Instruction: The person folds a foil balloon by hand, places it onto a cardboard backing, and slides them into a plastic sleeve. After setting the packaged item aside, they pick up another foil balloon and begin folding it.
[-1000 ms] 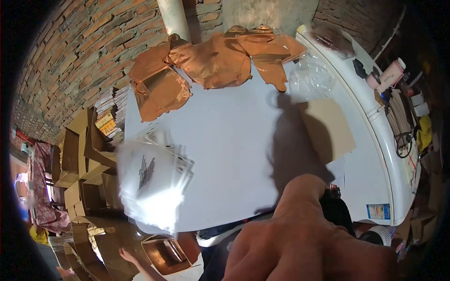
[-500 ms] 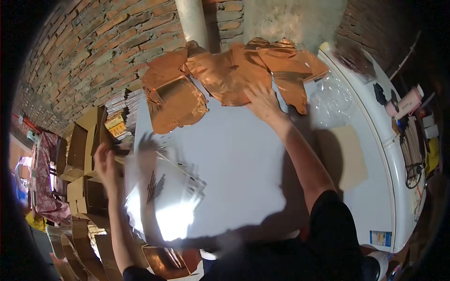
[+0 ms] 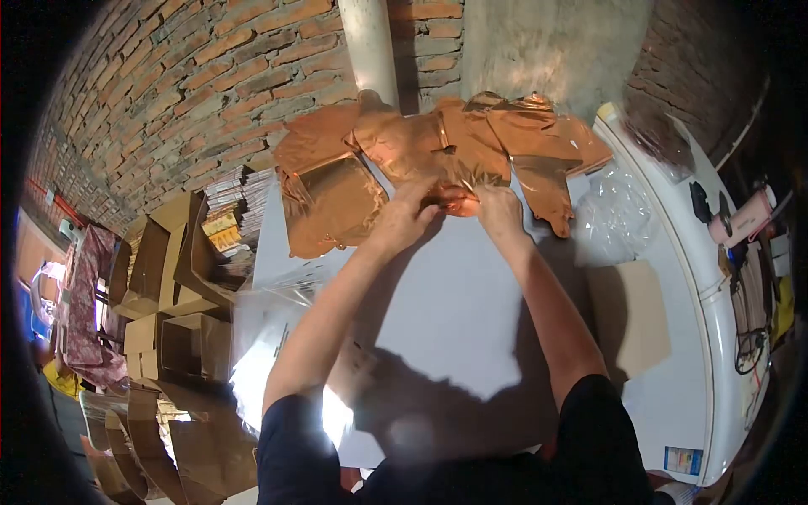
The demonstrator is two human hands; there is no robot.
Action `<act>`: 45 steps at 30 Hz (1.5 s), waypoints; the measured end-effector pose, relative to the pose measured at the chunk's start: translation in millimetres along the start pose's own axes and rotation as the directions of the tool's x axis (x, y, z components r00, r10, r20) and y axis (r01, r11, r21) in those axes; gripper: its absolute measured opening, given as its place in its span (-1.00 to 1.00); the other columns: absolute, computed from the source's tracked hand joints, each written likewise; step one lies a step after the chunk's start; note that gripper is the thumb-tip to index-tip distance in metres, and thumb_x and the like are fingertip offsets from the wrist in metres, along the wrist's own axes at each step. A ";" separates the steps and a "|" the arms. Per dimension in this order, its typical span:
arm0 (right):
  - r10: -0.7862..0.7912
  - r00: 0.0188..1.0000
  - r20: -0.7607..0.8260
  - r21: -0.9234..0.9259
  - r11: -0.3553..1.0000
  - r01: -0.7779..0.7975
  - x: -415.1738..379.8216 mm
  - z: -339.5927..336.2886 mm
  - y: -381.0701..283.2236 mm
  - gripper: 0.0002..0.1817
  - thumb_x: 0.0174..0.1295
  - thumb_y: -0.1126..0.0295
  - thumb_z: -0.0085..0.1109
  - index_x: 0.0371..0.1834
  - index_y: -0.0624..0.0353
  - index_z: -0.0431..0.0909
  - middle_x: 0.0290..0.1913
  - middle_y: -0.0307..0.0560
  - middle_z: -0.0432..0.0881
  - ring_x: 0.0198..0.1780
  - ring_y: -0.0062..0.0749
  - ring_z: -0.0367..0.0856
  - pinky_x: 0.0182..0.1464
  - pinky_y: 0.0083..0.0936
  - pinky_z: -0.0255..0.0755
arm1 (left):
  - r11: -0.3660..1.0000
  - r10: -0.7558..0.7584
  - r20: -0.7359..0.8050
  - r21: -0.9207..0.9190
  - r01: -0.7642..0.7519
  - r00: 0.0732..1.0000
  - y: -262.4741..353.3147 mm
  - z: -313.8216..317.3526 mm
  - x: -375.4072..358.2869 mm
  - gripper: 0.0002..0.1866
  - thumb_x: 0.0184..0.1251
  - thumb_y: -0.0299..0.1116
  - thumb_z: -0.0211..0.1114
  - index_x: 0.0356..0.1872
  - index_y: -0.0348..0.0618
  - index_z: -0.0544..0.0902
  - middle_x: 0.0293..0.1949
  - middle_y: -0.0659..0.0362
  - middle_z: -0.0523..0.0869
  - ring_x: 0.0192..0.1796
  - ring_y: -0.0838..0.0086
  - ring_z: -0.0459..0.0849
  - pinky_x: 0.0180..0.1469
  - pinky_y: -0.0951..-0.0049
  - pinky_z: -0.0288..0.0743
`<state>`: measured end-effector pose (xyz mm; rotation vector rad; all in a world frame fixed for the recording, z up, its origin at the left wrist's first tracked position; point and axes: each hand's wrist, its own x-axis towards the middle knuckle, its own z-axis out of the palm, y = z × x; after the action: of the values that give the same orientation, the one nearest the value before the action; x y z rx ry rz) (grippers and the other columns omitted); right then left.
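Observation:
Several shiny copper-coloured sheets or bags (image 3: 404, 143) lie overlapping along the far side of the white tabletop (image 3: 446, 295). My left hand (image 3: 404, 217) is at the near edge of the middle piece, fingers bent and pressed on the copper material. Close to its right, my right hand (image 3: 502, 210) pinches the same piece, which bunches up between the two hands. Another copper piece (image 3: 335, 206) lies left of my left hand, and a narrow one (image 3: 544, 189) hangs toward me right of my right hand.
Clear plastic bags (image 3: 278, 324) lie at the table's left. On the right are crumpled clear plastic (image 3: 619, 210), a tan card (image 3: 629, 318) and a white curved edge (image 3: 711, 311). Cardboard boxes (image 3: 160, 269) stand left, by stacked packets (image 3: 225, 215). A brick wall (image 3: 219, 76) rises behind.
My left hand has moved from the left side over to the copper material. My right hand has changed from lying flat to gripping the near edge. The camera view has shifted slightly.

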<state>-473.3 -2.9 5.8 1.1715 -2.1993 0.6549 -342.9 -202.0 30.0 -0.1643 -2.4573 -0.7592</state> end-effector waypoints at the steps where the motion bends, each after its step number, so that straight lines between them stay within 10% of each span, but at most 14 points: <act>1: 0.005 1.000 0.003 0.029 1.000 -0.005 0.3 -0.8 0.4 -0.76 0.35 0.17 0.28 -0.33 0.10 0.68 -0.37 0.00 0.70 -0.24 0.05 0.72 -0.15 -0.09 0.53 | 0.994 -0.070 -0.020 -0.084 0.069 0.997 -0.3 6.1 8.1 -0.55 0.51 -0.36 0.30 0.38 -0.06 0.53 0.21 -0.06 0.70 0.24 0.09 0.68 0.10 0.24 0.63; 4: -0.153 0.985 0.079 -0.123 0.979 0.162 4.2 -5.4 6.6 -0.69 0.39 0.10 0.24 -0.29 0.12 0.71 -0.38 0.02 0.72 -0.25 0.07 0.72 -0.19 -0.06 0.53 | 0.922 -0.289 -0.002 -0.270 0.278 0.957 -0.3 13.2 24.8 -0.64 0.53 -0.27 0.29 0.25 -0.13 0.64 -0.02 -0.06 0.81 0.01 0.14 0.79 0.06 0.27 0.64; 6: 0.084 0.986 0.141 0.018 0.996 -0.088 6.9 -9.4 9.6 -0.68 0.42 0.10 0.22 -0.27 0.13 0.71 -0.38 0.05 0.73 -0.27 0.09 0.72 -0.19 -0.08 0.53 | 0.854 -0.432 0.073 -0.288 0.434 0.899 -2.5 13.2 31.5 -0.67 0.52 -0.22 0.29 0.12 -0.22 0.72 -0.15 -0.06 0.85 -0.12 0.15 0.83 0.04 0.26 0.65; 19: 0.480 0.835 0.269 0.139 0.838 -0.527 31.9 -3.2 -5.3 -0.63 0.27 0.12 0.44 -0.03 0.06 0.56 -0.22 0.05 0.76 -0.11 0.17 0.74 -0.04 -0.01 0.53 | 0.881 -0.380 0.013 -0.298 0.367 0.925 -10.0 10.5 45.5 -0.73 0.56 -0.23 0.33 -0.11 -0.28 0.75 -0.42 0.25 0.73 -0.37 0.65 0.57 -0.28 0.47 0.47; 22: 0.428 0.884 0.187 0.273 0.842 -0.466 35.0 -7.4 -13.3 -0.58 0.23 0.13 0.47 0.02 0.10 0.56 -0.07 0.06 0.72 0.05 0.10 0.69 0.07 -0.03 0.50 | 0.865 -0.428 -0.085 -0.328 0.380 0.900 -17.5 19.0 49.3 -0.77 0.53 -0.28 0.36 -0.15 -0.29 0.74 -0.41 0.28 0.73 -0.37 0.65 0.56 -0.29 0.48 0.47; 25: 0.224 0.941 -0.252 0.087 0.974 -0.209 31.7 -11.4 -26.1 -0.56 0.29 0.21 0.41 0.10 0.23 0.51 0.13 0.13 0.63 0.17 0.10 0.56 0.15 -0.09 0.44 | 0.678 -0.611 -0.045 -0.545 0.493 0.791 -16.0 22.5 48.3 -0.80 0.51 -0.34 0.39 -0.27 -0.28 0.73 -0.39 0.28 0.74 -0.35 0.65 0.56 -0.27 0.50 0.45; 28: -0.037 0.967 -0.252 0.182 0.980 0.084 28.8 -19.5 -30.1 -0.57 0.33 0.32 0.33 0.21 0.23 0.52 0.17 0.09 0.58 0.21 0.10 0.50 0.22 -0.11 0.38 | 0.619 -0.652 -0.001 -0.579 0.531 0.759 -17.8 21.5 49.8 -0.80 0.50 -0.33 0.41 -0.33 -0.20 0.68 -0.40 0.25 0.73 -0.39 0.62 0.60 -0.31 0.52 0.52; 37: -0.286 0.938 -0.195 -0.172 0.952 0.254 24.4 -19.1 -62.2 -0.47 0.23 0.43 0.31 0.32 0.10 0.56 0.29 -0.02 0.52 0.33 -0.08 0.44 0.33 -0.03 0.30 | 0.350 -0.658 0.113 -0.830 0.435 0.744 -42.4 23.8 51.8 -0.75 0.55 -0.19 0.35 -0.15 -0.19 0.68 -0.37 0.19 0.75 -0.36 0.52 0.69 -0.43 0.45 0.68; 40: -0.331 0.932 -0.146 -0.135 0.940 0.313 25.1 -19.8 -64.7 -0.43 0.25 0.39 0.32 0.37 0.14 0.52 0.32 0.03 0.52 0.37 -0.07 0.43 0.35 -0.01 0.29 | 0.699 -0.559 -0.005 -0.542 0.467 0.829 -42.3 14.2 55.3 -0.78 0.51 -0.24 0.39 -0.16 -0.20 0.68 -0.45 0.20 0.73 -0.42 0.51 0.69 -0.45 0.43 0.67; 45: -0.176 0.982 0.063 -0.095 0.979 0.181 13.5 7.7 -50.8 -0.44 0.29 0.24 0.37 0.33 0.21 0.53 0.25 0.06 0.57 0.34 -0.08 0.46 0.36 -0.02 0.28 | 0.637 -0.574 0.070 -0.587 0.499 0.816 -9.9 4.2 52.3 -0.75 0.45 -0.35 0.44 -0.34 -0.21 0.55 -0.47 0.19 0.71 -0.53 0.53 0.65 -0.52 0.45 0.60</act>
<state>-438.2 -41.1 17.3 1.3290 -2.1134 0.4377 -391.3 -210.3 50.8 0.4168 -2.0663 -1.7320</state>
